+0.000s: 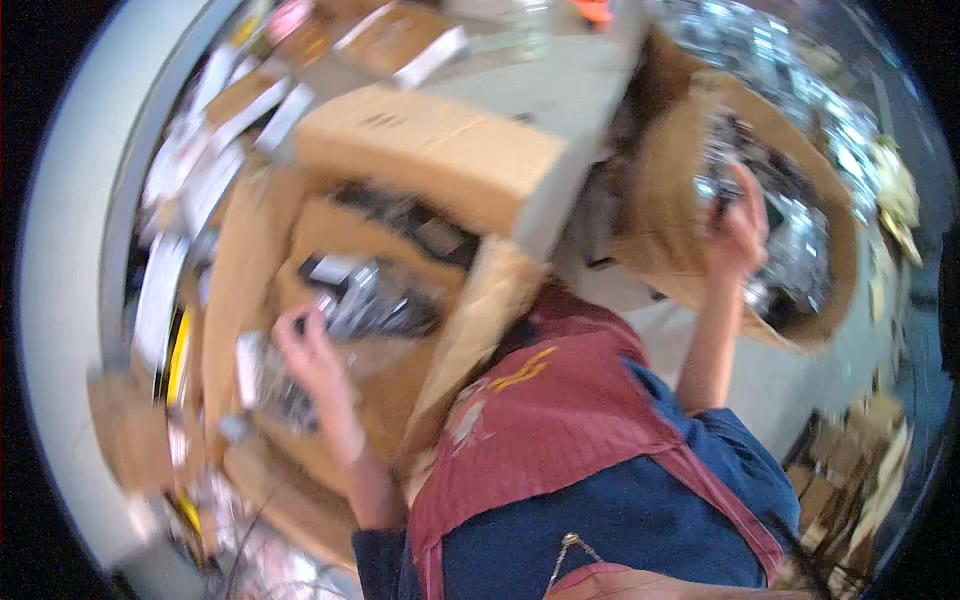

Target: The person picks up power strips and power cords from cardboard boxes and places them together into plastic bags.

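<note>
Left hand [312, 350] and right hand [738, 232] well apart; blur, can't tell if gripping. Left's by clear-bagged item [385, 302] inside open carton [425, 145]; right's at bagged pieces [802, 245] in brown box [662, 220]. Clear-bagged item likely light, slippery; pinch bunched film.

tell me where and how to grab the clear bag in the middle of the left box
Probably by the crumpled film mid-bag, pinched from above: the bag lies inside the box, which is open at the top, while its walls hinder a sideways reach. The film's raised folds look easy to pinch. The left hand is close by; blur hides finer detail.
</note>
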The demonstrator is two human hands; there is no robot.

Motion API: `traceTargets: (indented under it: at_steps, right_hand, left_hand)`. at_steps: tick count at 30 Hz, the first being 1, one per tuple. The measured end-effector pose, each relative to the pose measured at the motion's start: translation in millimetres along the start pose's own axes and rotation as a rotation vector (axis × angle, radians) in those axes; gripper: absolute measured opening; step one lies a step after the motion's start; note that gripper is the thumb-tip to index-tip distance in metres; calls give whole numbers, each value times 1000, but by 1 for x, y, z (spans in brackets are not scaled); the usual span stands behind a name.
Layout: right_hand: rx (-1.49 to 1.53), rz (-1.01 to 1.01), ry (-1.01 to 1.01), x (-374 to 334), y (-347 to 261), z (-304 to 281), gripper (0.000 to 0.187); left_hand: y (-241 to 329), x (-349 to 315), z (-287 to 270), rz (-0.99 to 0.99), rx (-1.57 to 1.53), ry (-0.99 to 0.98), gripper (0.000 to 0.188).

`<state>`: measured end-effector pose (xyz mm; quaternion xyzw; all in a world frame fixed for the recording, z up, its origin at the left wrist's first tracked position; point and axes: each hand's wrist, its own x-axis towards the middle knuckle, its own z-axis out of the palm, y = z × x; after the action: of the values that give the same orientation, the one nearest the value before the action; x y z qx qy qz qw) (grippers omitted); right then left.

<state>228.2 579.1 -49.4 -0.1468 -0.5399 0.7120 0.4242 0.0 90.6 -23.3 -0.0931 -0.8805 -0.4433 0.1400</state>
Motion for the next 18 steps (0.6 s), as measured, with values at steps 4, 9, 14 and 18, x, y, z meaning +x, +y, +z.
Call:
traceTargets:
  at_steps: [4, 9, 14, 18]
  right_hand:
    - [4, -9, 11, 0, -5, -15, 69]
    - [224, 23, -129, 10, 1, -22, 63]
    - [218, 29, -182, 11, 5, -19, 63]
    - [217, 23, -165, 11, 7, -22, 62]
  left_hand:
    - [5, 4, 10, -41, -269, -161, 15]
    - [9, 5, -4, -99, -397, -250, 24]
    - [4, 11, -9, -92, -438, -274, 26]
    - [2, 13, -10, -75, -436, -308, 30]
